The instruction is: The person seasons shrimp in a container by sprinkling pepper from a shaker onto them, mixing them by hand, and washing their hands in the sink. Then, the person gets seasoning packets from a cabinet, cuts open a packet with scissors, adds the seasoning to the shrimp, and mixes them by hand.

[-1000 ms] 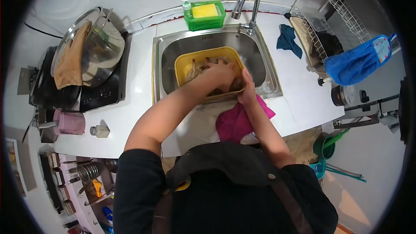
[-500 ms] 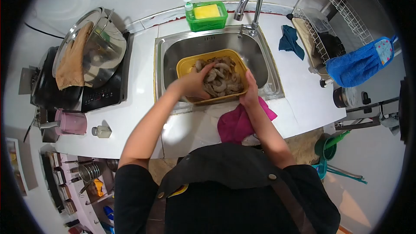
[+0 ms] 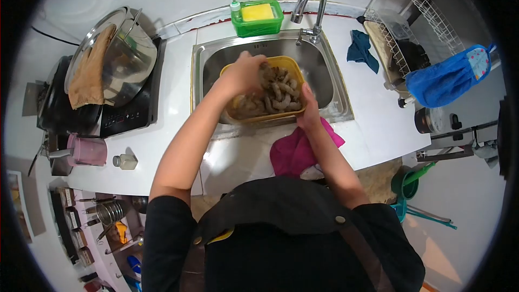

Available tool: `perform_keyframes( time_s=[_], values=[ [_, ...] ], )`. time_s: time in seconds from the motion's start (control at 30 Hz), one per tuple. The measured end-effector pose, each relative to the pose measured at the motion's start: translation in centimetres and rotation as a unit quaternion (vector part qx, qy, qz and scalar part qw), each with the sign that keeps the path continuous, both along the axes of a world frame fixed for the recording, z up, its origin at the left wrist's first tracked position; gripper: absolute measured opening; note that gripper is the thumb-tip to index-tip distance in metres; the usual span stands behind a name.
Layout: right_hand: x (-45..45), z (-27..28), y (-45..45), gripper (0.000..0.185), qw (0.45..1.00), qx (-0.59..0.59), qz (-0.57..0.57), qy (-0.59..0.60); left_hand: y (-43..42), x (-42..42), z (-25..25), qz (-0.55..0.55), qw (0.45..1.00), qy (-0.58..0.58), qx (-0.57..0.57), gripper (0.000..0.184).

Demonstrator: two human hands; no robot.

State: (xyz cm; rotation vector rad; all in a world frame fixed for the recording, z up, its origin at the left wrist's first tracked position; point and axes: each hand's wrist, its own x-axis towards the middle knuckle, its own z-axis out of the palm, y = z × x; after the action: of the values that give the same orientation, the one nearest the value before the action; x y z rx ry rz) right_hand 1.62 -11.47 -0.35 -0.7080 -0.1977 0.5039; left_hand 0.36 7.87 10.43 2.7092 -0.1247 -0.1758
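A yellow plastic tub (image 3: 294, 65) full of raw grey shrimp (image 3: 284, 91) sits over the sink basin (image 3: 324, 89). My left hand (image 3: 246, 77) is above the tub's left half, its fingers curled round some shrimp, partly hidden by the back of the hand. Along the tub's right side, my right hand (image 3: 309, 109) grips the rim and wall, thumb up. A magenta cloth (image 3: 292, 154) lies on the counter beneath my right forearm.
Behind the sink stand a curved faucet (image 3: 321, 8) and a green caddy (image 3: 257, 28) with a yellow sponge. An induction cooker (image 3: 127, 119) with a large pot is at left. A teal cloth (image 3: 361, 51) and a wire dish rack (image 3: 397, 43) are at right.
My left hand has moved up and away from me over the tub, its fingers now curled round shrimp. My right hand stays on the tub's right side.
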Motion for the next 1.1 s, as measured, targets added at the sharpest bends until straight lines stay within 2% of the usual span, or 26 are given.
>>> perform_keyframes(
  time_s=[0.07, 0.1, 0.2, 0.3, 0.4, 0.5, 0.57, 0.6, 0.63, 0.73, 0.77, 0.83, 0.93, 0.97, 1.07, 1.1],
  values=[
    [0.2, -0.7, 0.0, 0.044, 1.000, 0.000, -0.004, -0.003, -1.2, 0.8, 0.9, -0.066, 0.997, 0.042, 0.005, 0.066],
    [0.2, -0.6, 0.0, 0.045, 1.000, -0.001, -0.006, -0.005, -1.2, 1.5, 1.0, -0.105, 0.989, 0.074, -0.077, 0.072],
    [0.0, -0.5, -0.2, 0.047, 1.000, 0.001, -0.019, -0.018, 0.5, 3.2, 0.1, -0.009, 0.974, 0.217, -0.070, 0.074],
    [0.2, -1.6, -0.6, 0.045, 0.999, 0.028, -0.037, -0.005, 2.1, 1.7, -3.0, -0.007, 0.956, 0.273, 0.110, 0.089],
    [0.3, -2.3, -0.4, 0.059, 0.997, 0.018, -0.056, -0.045, -1.1, -2.2, -2.1, 0.129, 0.948, 0.289, 0.043, 0.102],
    [0.2, -1.8, -0.2, 0.060, 0.996, 0.009, -0.065, -0.055, -1.5, -3.2, -6.7, 0.147, 0.980, 0.123, 0.053, 0.106],
    [0.1, -1.3, -0.1, 0.059, 0.997, 0.000, -0.055, -0.055, -1.9, -2.9, -9.6, 0.162, 0.982, 0.022, -0.094, 0.093],
    [0.0, -1.2, -0.1, 0.059, 0.997, -0.004, -0.051, -0.056, -2.6, -2.9, -9.5, 0.167, 0.971, -0.029, -0.166, 0.086],
    [0.0, -1.1, -0.1, 0.058, 0.997, -0.011, -0.051, -0.054, -3.5, -3.0, -8.4, 0.186, 0.963, -0.048, -0.188, 0.075],
    [0.0, -1.2, 0.0, 0.057, 0.997, -0.022, -0.052, -0.048, -2.4, -1.6, -9.1, 0.127, 0.935, -0.113, -0.312, 0.065],
    [0.1, -1.5, 0.1, 0.057, 0.997, -0.018, -0.056, -0.045, -1.6, -1.2, -9.1, 0.139, 0.943, -0.076, -0.294, 0.064],
    [0.2, -1.7, 0.0, 0.057, 0.998, -0.005, -0.053, -0.046, -0.5, -1.2, -5.3, 0.159, 0.954, 0.002, -0.256, 0.061],
    [0.2, -1.7, -0.1, 0.055, 0.998, 0.025, -0.026, -0.045, 0.3, -0.7, -0.7, 0.067, 0.987, -0.005, -0.148, 0.066],
    [0.2, -1.3, -0.1, 0.053, 0.998, 0.038, -0.013, -0.039, 0.1, -0.8, 0.0, 0.031, 0.991, -0.042, -0.126, 0.056],
    [0.2, -0.6, 0.2, 0.055, 0.998, 0.038, -0.003, -0.044, -1.9, 0.9, 3.2, 0.004, 0.985, 0.148, -0.088, 0.050],
    [0.1, -0.6, 0.2, 0.058, 0.998, 0.032, -0.007, -0.048, -2.8, 1.3, 3.5, -0.022, 0.992, 0.116, -0.046, 0.045]
  ],
)
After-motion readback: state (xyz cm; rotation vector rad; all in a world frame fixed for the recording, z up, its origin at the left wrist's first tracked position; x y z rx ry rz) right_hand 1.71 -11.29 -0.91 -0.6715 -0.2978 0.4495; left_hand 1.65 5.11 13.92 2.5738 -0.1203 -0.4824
